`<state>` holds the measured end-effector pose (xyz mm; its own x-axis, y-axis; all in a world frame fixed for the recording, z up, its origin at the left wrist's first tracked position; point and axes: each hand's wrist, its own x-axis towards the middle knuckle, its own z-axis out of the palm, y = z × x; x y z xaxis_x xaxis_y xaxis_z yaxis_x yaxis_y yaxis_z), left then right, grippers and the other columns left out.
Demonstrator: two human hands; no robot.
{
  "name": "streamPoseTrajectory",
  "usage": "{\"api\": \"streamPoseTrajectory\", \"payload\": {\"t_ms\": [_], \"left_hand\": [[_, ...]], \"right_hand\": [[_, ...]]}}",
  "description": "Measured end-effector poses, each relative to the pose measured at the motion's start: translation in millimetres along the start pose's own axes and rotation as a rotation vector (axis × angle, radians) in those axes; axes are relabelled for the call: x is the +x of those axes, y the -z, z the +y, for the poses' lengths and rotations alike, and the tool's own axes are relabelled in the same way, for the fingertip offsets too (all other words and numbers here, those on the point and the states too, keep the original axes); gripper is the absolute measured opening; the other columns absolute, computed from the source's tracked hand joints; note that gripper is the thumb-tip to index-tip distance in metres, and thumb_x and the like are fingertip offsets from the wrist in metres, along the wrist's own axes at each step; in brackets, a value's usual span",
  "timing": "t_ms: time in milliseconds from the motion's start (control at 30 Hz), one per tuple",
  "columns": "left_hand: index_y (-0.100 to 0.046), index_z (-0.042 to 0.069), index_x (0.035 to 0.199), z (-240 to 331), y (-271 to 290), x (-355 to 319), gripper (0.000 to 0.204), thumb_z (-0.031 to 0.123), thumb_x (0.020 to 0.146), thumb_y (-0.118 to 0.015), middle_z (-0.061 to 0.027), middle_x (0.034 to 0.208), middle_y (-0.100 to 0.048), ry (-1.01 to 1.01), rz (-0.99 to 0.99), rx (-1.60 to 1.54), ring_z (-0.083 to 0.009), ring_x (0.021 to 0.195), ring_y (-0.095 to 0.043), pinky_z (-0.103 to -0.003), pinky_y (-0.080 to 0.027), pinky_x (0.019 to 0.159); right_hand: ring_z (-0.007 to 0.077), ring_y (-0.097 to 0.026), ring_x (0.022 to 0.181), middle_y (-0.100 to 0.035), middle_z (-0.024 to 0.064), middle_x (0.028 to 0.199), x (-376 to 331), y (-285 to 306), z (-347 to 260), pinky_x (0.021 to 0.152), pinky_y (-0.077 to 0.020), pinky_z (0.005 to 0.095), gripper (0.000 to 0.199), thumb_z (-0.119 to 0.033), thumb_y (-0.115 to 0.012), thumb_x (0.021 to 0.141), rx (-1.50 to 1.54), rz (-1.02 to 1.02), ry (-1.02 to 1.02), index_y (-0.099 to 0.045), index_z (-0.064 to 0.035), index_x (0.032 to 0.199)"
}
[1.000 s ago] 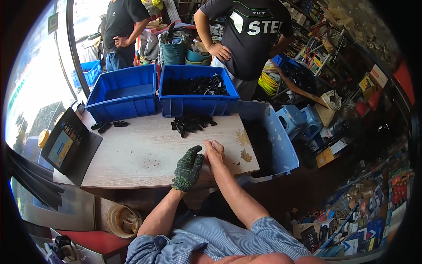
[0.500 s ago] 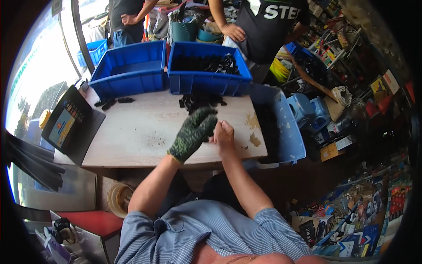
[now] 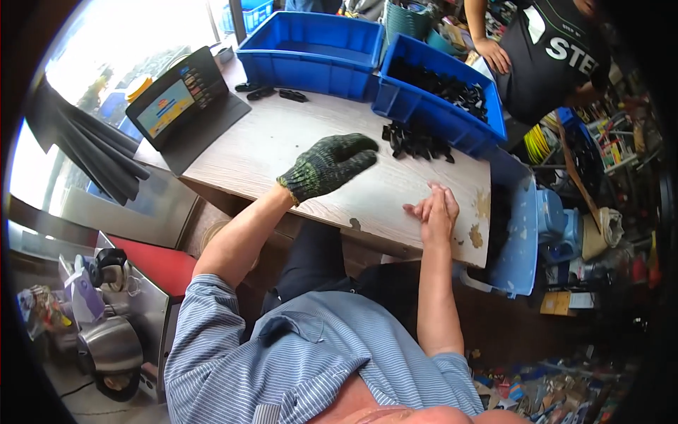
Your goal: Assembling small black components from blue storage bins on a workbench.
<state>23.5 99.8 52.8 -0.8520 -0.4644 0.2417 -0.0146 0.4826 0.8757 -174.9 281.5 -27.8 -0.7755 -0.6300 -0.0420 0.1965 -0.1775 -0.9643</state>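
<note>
My left hand (image 3: 330, 167), in a dark green knitted glove, hovers over the pale wooden table (image 3: 272, 148). Its fingers are stretched out, with a gap between them and nothing visible in it. Bare and to the right, my right hand (image 3: 439, 212) is held over the table's front right part, fingers loosely bent and apart, with no object showing in it. Beyond both hands, a pile of small black parts (image 3: 417, 143) lies against the blue crate (image 3: 438, 116) that holds many more such parts. Several black pieces (image 3: 292, 95) lie farther left.
A second blue crate (image 3: 304, 74) stands at the back, beside a tablet (image 3: 166, 109) on a dark stand. A light blue tub (image 3: 521, 244) adjoins the table's right edge. Another person (image 3: 558, 63) stands behind the right crate, hand on hip.
My hands, close together before, are now apart, the gloved one to the left and the bare one to the right. The whole view has turned and shifted.
</note>
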Motion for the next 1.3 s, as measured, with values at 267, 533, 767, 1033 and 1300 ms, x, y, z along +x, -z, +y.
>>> {"api": "streamPoseTrajectory", "payload": {"t_ms": [267,533,767,1033,1300], "left_hand": [[-0.065,0.010,0.112,-67.9,133.3,30.3,0.028,0.034,0.098,-0.059,-0.0051,0.085,-0.065,0.240,0.569,-1.043,-0.0156,0.073,-0.062,-0.025,-0.048,0.055],[-0.061,0.011,0.125,-113.1,155.2,34.3,0.052,0.048,0.089,-0.063,-0.0164,0.122,-0.062,0.226,0.579,1.079,-0.0411,0.113,-0.056,-0.051,-0.045,0.097],[-0.063,0.014,0.122,-137.2,165.8,33.6,0.046,0.044,0.087,-0.063,-0.0178,0.127,-0.059,0.321,0.348,1.010,-0.0429,0.120,-0.051,-0.052,-0.045,0.098],[-0.069,0.014,0.110,-139.1,112.7,17.4,0.032,0.037,0.090,-0.062,-0.0259,0.123,-0.060,0.013,0.331,0.995,-0.0440,0.121,-0.052,-0.052,-0.045,0.098],[-0.070,0.021,0.109,-113.5,119.2,33.4,0.036,0.035,0.077,-0.077,-0.0104,0.117,-0.065,-0.054,0.386,0.983,-0.0370,0.115,-0.056,-0.048,-0.037,0.107]], "right_hand": [[0.0126,-0.043,0.045,-0.036,-0.0001,0.047,1.7,2.9,2.3,0.057,-0.0586,0.0446,0.023,-0.023,-0.052,0.099,-0.027,0.030,-0.025,-0.059,-0.0021,0.106],[0.0127,-0.043,0.045,-0.035,0.0000,0.047,2.9,1.8,-1.1,0.057,-0.0585,0.0447,0.024,-0.023,-0.052,0.099,-0.052,0.041,-0.033,-0.058,-0.0017,0.106],[0.0119,-0.041,0.043,-0.035,0.0002,0.046,0.6,-3.1,-6.8,0.054,-0.0587,0.0414,0.017,-0.018,-0.056,0.094,-0.009,0.082,-0.044,-0.062,-0.0029,0.097],[0.0120,-0.041,0.042,-0.034,0.0002,0.046,1.4,-6.8,-4.8,0.054,-0.0585,0.0412,0.016,-0.017,-0.055,0.094,-0.047,0.091,-0.038,-0.062,-0.0025,0.097],[0.0115,-0.042,0.043,-0.035,-0.0008,0.046,-2.2,-7.3,-3.5,0.055,-0.0582,0.0426,0.022,-0.021,-0.051,0.097,-0.070,0.053,-0.024,-0.059,-0.0011,0.104]]}}
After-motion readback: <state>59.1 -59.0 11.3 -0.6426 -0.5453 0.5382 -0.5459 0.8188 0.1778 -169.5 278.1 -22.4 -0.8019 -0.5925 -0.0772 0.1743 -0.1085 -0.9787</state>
